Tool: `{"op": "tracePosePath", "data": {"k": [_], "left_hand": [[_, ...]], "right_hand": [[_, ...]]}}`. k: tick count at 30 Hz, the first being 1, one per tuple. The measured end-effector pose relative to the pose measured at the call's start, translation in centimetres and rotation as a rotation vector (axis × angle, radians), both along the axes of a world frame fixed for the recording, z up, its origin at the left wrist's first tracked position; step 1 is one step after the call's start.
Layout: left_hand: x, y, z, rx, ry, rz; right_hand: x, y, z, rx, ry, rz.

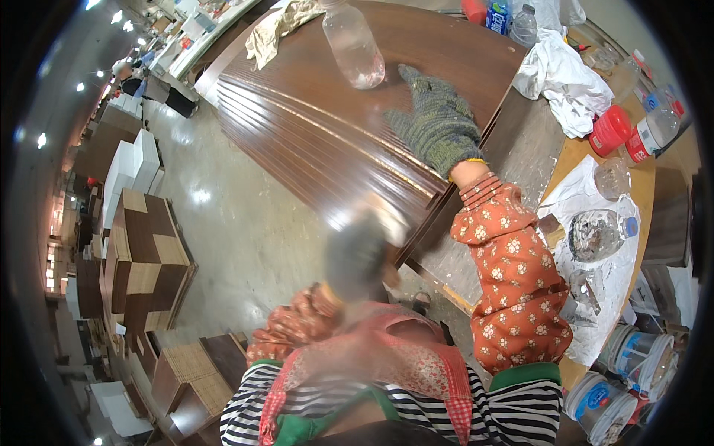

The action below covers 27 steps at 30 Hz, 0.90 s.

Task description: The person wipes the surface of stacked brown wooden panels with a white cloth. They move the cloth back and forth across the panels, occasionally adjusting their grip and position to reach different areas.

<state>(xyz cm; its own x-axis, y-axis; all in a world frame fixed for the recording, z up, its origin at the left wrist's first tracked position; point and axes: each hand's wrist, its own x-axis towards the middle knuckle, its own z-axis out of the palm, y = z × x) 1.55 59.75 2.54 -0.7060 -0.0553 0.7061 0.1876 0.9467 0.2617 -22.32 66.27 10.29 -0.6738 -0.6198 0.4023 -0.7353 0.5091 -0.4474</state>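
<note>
My right hand [439, 126], in a dark grey-green knit glove, lies open with fingers stretched on top of a stack of dark brown glossy panels [454, 44]. My left hand [357, 256], in a dark glove, is smeared by motion near the stack's near corner. Against its fingers is a blurred, pale cloth-like piece [388, 221]; whether they grip it does not show. Up the stack, a clear plastic bottle [353, 44] with a little liquid stands beyond my right hand. A crumpled beige cloth [281, 31] lies left of it.
To the right, a worktable [645, 215] holds several plastic bottles, white wrapping [569, 78], a red-capped container [610, 130] and a large clear bottle [599, 234]. Wrapped bundles [645, 357] sit at lower right. Board stacks [145, 260] stand on the floor at left; a person [160, 89] is far off.
</note>
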Motion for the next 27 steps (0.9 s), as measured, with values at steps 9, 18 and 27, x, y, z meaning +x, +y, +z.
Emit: {"op": "tracePosePath", "data": {"k": [9, 18, 27], "left_hand": [[-4.1, 0.4, 1.9, 0.072, -0.081, 0.237], [-5.1, -17.7, 1.2, -0.184, -0.095, 0.366], [-3.0, -4.8, 0.1, -0.170, -0.200, 0.239]], "right_hand": [[0.0, 0.1, 0.3, -0.003, -0.064, -0.027], [0.2, 0.0, 0.4, -0.027, -0.069, -0.007], [0.3, 0.2, 0.8, 0.029, -0.070, 0.038]]}}
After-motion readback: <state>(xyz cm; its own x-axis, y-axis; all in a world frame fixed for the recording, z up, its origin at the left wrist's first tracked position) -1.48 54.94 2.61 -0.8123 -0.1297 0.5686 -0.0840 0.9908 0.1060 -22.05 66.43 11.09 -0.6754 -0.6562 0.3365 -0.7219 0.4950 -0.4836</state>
